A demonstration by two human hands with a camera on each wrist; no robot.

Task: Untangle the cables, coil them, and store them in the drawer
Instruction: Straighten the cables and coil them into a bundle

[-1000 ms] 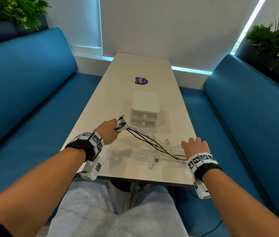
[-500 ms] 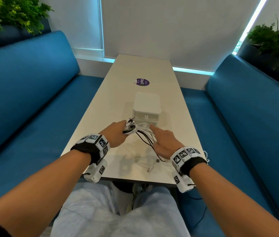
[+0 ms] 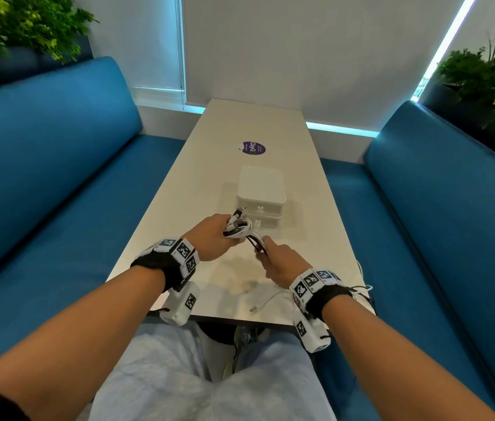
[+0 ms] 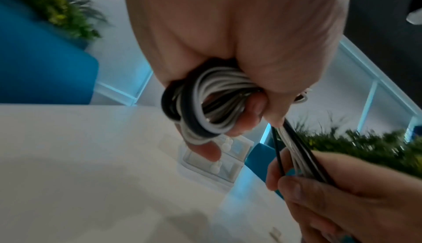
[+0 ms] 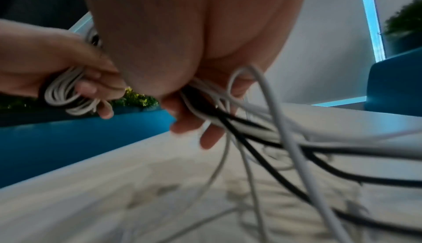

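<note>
My left hand (image 3: 212, 237) grips coiled cables (image 4: 205, 102); my right hand (image 3: 282, 262), just beside it, closes round their loose strands, seemingly black and white. Drawer unit (image 3: 260, 196) beyond.

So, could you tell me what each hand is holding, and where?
The left hand grips the coil of cables around its loops. The right hand grips the loose strands just below the coil.

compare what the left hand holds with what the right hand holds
The left hand grips a coil: tight round loops of white and black cable. The right hand holds the loose strands: uncoiled and trailing down onto the table. The coil hangs clear of the table; the loose strands reach it. Both are the same white and black cables, running hand to hand.
</note>
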